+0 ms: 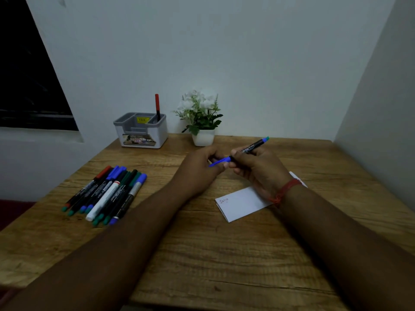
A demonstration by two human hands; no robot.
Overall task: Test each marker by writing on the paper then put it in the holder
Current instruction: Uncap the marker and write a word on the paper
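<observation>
The left hand (197, 169) is pinching the blue cap (219, 162); the right hand (253, 167) is gripping the marker (251, 148). Judging: uncapping, then writing on the paper (241, 203) at five o'clock.

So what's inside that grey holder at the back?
One red-capped marker stands upright in the holder, in its back right compartment. The other compartments look empty, though their floors are hidden by the walls.

The table (202, 254) is rough-grained wood with a matt finish. The holder (140, 131) looks like smooth grey-white plastic. The paper (242, 203) is matt white. The markers (105, 194) have glossy plastic barrels.
</observation>
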